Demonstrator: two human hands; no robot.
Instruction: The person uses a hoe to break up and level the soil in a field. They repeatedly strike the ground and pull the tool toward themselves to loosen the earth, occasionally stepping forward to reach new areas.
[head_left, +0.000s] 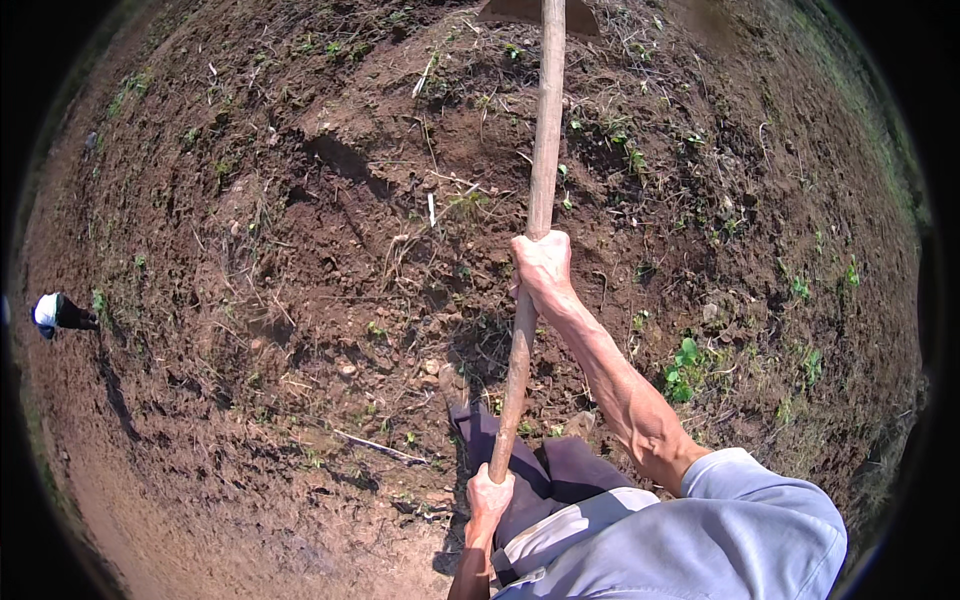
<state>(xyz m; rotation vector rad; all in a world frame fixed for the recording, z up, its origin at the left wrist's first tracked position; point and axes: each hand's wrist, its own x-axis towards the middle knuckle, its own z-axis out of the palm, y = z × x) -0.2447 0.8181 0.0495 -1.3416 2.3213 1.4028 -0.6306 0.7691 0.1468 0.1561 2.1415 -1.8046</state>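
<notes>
Both of my hands grip the long wooden handle of a hoe. My right hand wraps it around the middle, with that arm stretched forward. Closer to my body, my left hand holds the handle's rear end beside my thigh. The broad hoe blade shows at the top edge of the view, partly cut off and partly behind the handle. Whether the blade touches the soil cannot be told. Under the handle lies rough brown soil with dry stalks and roots.
A leafy green plant grows right of my forearm. Small stones and a pale stick lie near my feet. Far left, another person bends over on the field. Smoother bare earth is at the lower left.
</notes>
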